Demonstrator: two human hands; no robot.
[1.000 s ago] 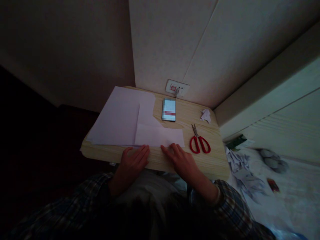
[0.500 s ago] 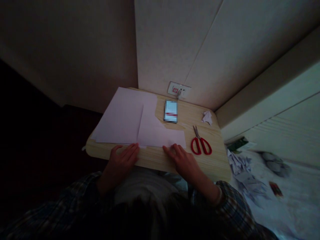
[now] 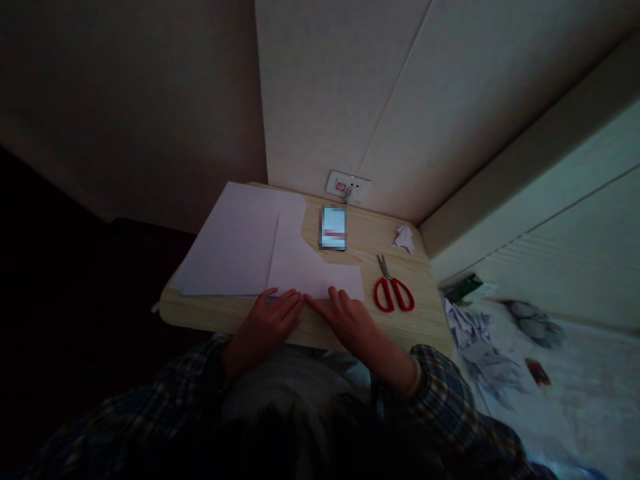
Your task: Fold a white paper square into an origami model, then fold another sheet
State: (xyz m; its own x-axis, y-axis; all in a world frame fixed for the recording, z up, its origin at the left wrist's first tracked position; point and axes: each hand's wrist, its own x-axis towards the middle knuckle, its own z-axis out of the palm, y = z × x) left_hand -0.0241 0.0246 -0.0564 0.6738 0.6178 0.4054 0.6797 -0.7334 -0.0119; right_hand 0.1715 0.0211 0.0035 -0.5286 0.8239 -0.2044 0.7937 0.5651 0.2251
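A sheet of white paper (image 3: 305,267) with a folded front edge lies on the small wooden table, partly over a stack of white sheets (image 3: 230,243). My left hand (image 3: 270,319) rests on the sheet's near edge, its fingers stretched out and pressing down. Close beside it, my right hand (image 3: 345,317) touches the same edge with its index finger extended toward the left fingertips. Neither hand is wrapped around anything. Red-handled scissors (image 3: 393,293) lie to the right of the sheet, blades pointing away from me.
Behind the sheet lies a phone (image 3: 333,228) with a lit, blurred screen. A small folded paper piece (image 3: 403,239) sits at the table's back right. A wall socket (image 3: 349,187) is above the back edge. Crumpled papers (image 3: 475,333) lie on the pale surface at right.
My left hand has slid right along the paper's near edge, and my right hand has come slightly left, so their fingertips now nearly meet. The view has shifted slightly.
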